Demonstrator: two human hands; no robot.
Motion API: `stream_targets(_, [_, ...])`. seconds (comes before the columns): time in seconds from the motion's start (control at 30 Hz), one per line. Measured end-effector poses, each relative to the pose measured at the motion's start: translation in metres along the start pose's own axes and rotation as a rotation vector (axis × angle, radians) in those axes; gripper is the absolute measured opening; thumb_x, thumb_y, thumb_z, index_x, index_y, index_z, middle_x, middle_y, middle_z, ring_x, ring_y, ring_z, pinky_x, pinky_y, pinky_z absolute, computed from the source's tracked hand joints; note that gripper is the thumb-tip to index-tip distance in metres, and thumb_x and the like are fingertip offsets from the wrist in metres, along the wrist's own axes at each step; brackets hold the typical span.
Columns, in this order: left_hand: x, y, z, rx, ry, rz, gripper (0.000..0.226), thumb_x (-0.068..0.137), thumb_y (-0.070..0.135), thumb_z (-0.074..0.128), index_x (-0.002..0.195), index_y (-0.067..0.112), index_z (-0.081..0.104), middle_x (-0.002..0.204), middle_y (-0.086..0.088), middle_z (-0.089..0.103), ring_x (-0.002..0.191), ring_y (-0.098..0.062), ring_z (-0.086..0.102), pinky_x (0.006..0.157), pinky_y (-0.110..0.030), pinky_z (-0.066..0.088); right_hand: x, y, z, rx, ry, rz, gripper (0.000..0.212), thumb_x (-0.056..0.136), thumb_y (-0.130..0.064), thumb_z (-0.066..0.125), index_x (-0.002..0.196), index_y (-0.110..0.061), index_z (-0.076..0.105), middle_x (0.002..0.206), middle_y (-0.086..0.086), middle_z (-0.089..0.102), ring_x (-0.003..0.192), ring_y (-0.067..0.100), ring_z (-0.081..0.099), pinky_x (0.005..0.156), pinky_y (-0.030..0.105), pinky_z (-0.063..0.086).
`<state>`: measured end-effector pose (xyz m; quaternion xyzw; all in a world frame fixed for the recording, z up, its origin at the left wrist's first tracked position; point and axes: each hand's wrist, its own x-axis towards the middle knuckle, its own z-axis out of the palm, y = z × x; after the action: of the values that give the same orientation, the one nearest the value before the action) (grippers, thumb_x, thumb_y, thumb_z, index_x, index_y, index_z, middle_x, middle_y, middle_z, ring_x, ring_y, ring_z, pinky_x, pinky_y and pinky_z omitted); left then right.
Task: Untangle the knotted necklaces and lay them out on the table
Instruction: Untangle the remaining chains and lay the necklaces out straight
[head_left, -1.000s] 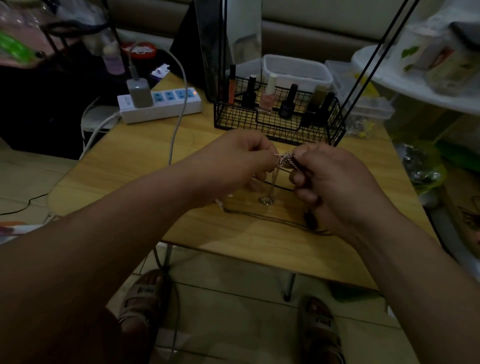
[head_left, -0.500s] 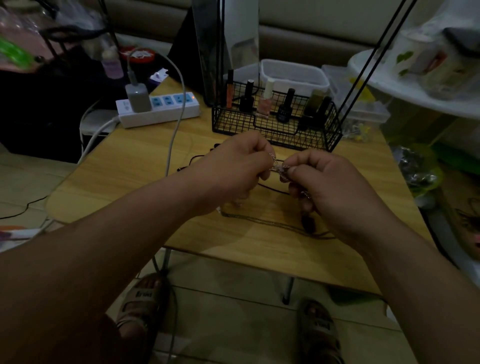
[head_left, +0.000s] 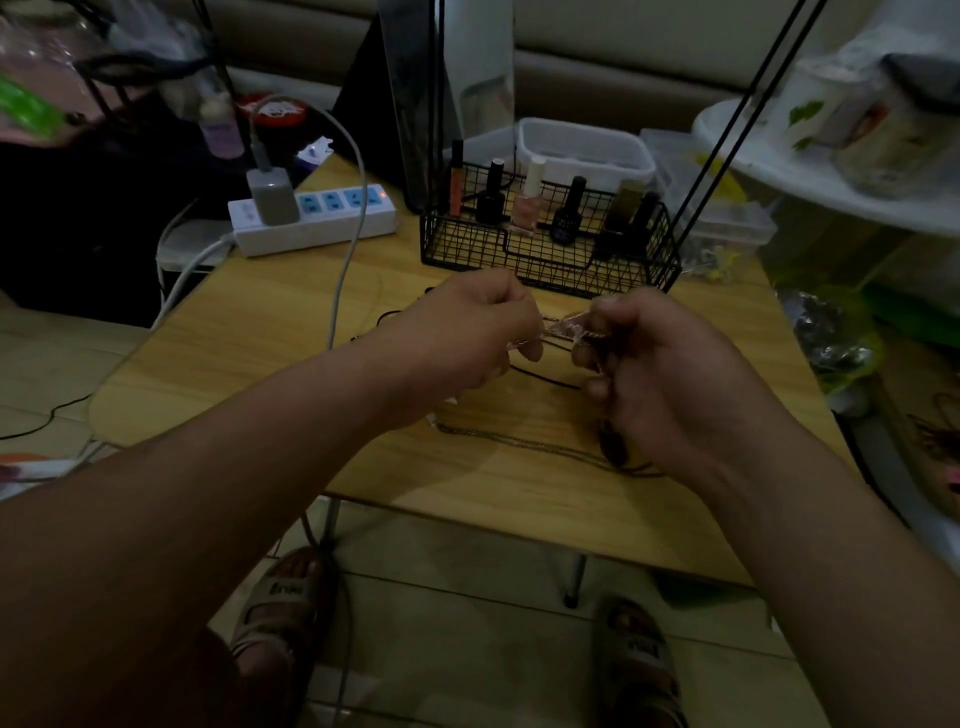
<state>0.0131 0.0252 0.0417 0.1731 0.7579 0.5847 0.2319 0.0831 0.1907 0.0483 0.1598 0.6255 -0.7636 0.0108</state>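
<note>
Over the wooden surface (head_left: 249, 358), where one dark chain (head_left: 519, 445) lies flat, my left hand (head_left: 467, 332) and right hand (head_left: 670, 374) each pinch the pale knotted necklace (head_left: 563, 330) stretched between them. I'm mid-untangling, and next I'd tease one loop loose.

1 desk (head_left: 249, 364); 1 wire basket (head_left: 467, 252) with 6 cosmetic bottles (head_left: 527, 205); 1 power strip (head_left: 337, 221); 1 charger (head_left: 272, 196); 2 sandals (head_left: 280, 597); 2 grips (head_left: 467, 332); at least 2 necklaces (head_left: 563, 330).

Wire basket (head_left: 550, 260) holding polish bottles (head_left: 528, 200); power strip (head_left: 317, 218) left.
</note>
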Motion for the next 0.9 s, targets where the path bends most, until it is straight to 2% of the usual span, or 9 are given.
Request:
stream_targets(0.07, [-0.001,0.0,0.003,0.015,-0.027,-0.011,0.005,0.098,0.012,0.058,0.096,0.011,0.062,0.09,-0.021,0.07,0.057,-0.014,0.043,0.046,-0.025,0.031,0.001,-0.002,-0.001,0.107,-0.02,-0.024,0.021,0.093,-0.018,0.056,0.072,-0.017,0.057,0.079,0.0,0.059,0.084,0.02,0.054,0.071,0.033,0.041])
stream_targets(0.2, [-0.002,0.002,0.003,0.003,-0.016,0.018,0.007,0.099,0.012,0.055,0.093,0.015,0.058,0.08,-0.001,0.074,0.058,-0.013,0.043,0.048,-0.022,0.034,-0.002,-0.005,-0.006,0.051,-0.094,-0.051,0.012,0.074,-0.018,0.067,0.065,-0.018,0.059,0.074,0.001,0.059,0.084,0.021,0.057,0.075,0.038,0.048])
stream_targets(0.33, [-0.002,0.002,0.001,0.015,-0.009,0.036,0.008,0.101,0.014,0.054,0.093,0.016,0.056,0.082,0.0,0.076,0.06,-0.014,0.046,0.054,-0.026,0.037,-0.001,-0.009,-0.015,0.006,-0.128,-0.096,0.022,0.077,-0.014,0.069,0.068,-0.018,0.049,0.074,-0.001,0.061,0.089,0.018,0.06,0.09,0.039,0.047])
stream_targets(0.47, [-0.001,0.001,-0.001,0.013,0.032,0.039,0.009,0.101,0.016,0.053,0.092,0.016,0.056,0.09,0.0,0.078,0.069,-0.014,0.059,0.065,-0.033,0.045,-0.001,-0.012,-0.02,0.098,-0.093,-0.087,0.012,0.084,-0.02,0.069,0.079,-0.016,0.057,0.082,0.0,0.069,0.097,0.018,0.066,0.097,0.039,0.049])
stream_targets(0.63, [-0.002,0.001,-0.005,-0.032,0.075,0.011,0.01,0.104,0.018,0.05,0.095,0.014,0.054,0.091,-0.001,0.077,0.068,-0.013,0.062,0.064,-0.032,0.05,-0.005,-0.017,-0.02,0.329,-0.039,-0.073,0.014,0.092,-0.021,0.062,0.078,-0.02,0.057,0.06,-0.005,0.049,0.076,0.015,0.066,0.092,0.037,0.055])
stream_targets(0.77, [-0.003,0.001,-0.004,0.01,0.063,0.036,0.011,0.103,0.018,0.051,0.093,0.015,0.054,0.085,0.003,0.077,0.069,-0.011,0.064,0.066,-0.032,0.052,-0.008,-0.024,-0.023,0.42,-0.078,-0.164,0.023,0.088,-0.015,0.063,0.069,-0.021,0.051,0.056,-0.007,0.039,0.057,0.009,0.046,0.078,0.032,0.056])
stream_targets(0.83, [-0.004,0.001,-0.002,0.035,0.051,0.051,0.012,0.103,0.017,0.052,0.091,0.016,0.054,0.084,0.006,0.077,0.073,-0.01,0.067,0.069,-0.032,0.054,-0.008,-0.025,-0.024,0.354,-0.091,-0.194,0.017,0.086,-0.011,0.062,0.074,-0.02,0.055,0.06,-0.007,0.038,0.053,0.007,0.039,0.065,0.026,0.051])
stream_targets(0.87, [-0.004,0.001,-0.001,0.04,0.053,0.055,0.012,0.103,0.018,0.052,0.091,0.017,0.054,0.086,0.005,0.078,0.076,-0.01,0.069,0.071,-0.032,0.055,-0.007,-0.025,-0.025,0.277,-0.093,-0.198,0.01,0.085,-0.008,0.061,0.083,-0.018,0.059,0.062,-0.007,0.041,0.052,0.007,0.037,0.058,0.024,0.046])
stream_targets(0.9, [-0.004,0.001,0.0,0.042,0.062,0.062,0.012,0.103,0.019,0.052,0.091,0.017,0.054,0.09,0.004,0.078,0.082,-0.01,0.071,0.073,-0.032,0.056,-0.007,-0.025,-0.025,0.172,-0.096,-0.189,0.015,0.086,-0.004,0.06,0.095,-0.016,0.061,0.063,-0.007,0.043,0.052,0.007,0.037,0.052,0.022,0.041])
